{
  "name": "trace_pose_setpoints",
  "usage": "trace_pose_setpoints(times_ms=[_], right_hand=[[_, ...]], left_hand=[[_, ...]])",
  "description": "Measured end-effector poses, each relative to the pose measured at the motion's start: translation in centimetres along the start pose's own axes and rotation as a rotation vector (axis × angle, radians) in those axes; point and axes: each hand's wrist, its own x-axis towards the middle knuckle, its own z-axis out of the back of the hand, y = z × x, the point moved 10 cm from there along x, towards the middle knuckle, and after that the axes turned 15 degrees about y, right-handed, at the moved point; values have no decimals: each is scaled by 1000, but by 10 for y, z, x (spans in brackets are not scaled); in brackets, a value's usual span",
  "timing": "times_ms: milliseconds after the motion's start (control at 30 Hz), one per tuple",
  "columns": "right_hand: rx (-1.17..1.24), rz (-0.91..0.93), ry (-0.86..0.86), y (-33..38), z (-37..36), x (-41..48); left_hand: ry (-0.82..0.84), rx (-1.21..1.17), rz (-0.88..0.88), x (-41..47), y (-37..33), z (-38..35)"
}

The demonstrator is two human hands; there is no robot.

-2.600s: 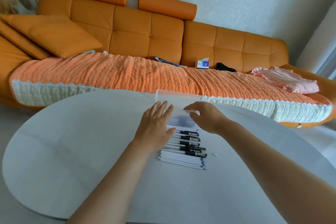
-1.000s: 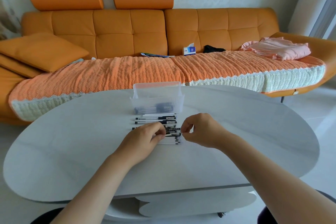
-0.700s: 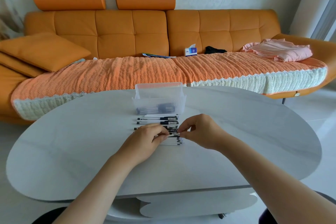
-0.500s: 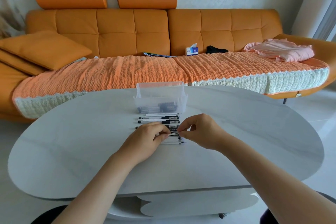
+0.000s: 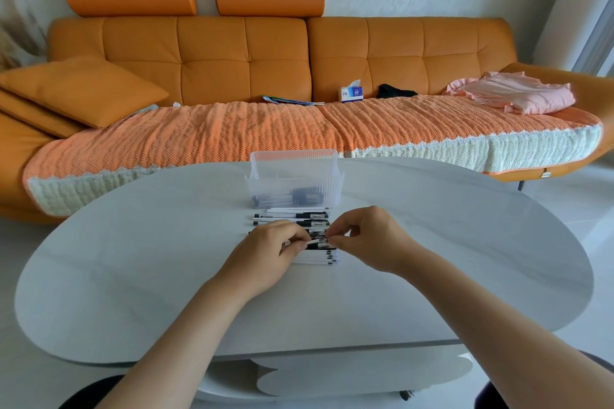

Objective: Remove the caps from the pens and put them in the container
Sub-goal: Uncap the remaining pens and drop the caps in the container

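Note:
A row of white pens with black grips lies on the white table, just in front of a clear ribbed plastic container that holds a few dark pen parts. My left hand grips the barrel of one pen held just above the row. My right hand pinches that pen's right end between thumb and fingertips. The cap itself is hidden by my fingers.
An orange sofa with a knitted orange cover runs behind the table. On it lie a cushion, a tissue box, a dark item and folded pink cloth. A lower shelf shows under the table's front edge.
My hands left the container and came back to the pen row. Both took hold of one pen there. Over the last half second they have barely moved.

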Motion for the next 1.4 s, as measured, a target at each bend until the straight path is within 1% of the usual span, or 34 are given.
trace_pose_setpoints(times_ms=[167,333,567,667,767,867,933,1067,1167,1267,1400], right_hand=[[-13,9,35,1,-7,2],[-11,24,34,3,-7,1],[-124,11,12,3,-6,1],[-187,13,11,4,-5,0],[-243,37,37,9,-10,0],[-201,35,75,6,-14,-1],[-132,25,95,1,-15,-1],[-124,-4,175,-3,-19,2],[-115,-17,158,-7,-8,7],[-229,-91,75,-18,7,9],[-354,-187,112,-30,-1,13]], left_hand=[[10,-2,-3,0,-2,-1],[8,-30,9,0,0,-1],[28,-62,30,1,0,-3],[12,-70,14,2,-3,-4],[-1,-29,-21,1,-7,-7],[-16,0,-58,-1,-12,-8],[-16,20,-78,-2,-15,-8],[16,52,-74,0,-14,-8],[4,86,-69,-1,-15,-9],[48,125,-83,-1,-17,-19],[79,182,-112,-1,-19,-25]])
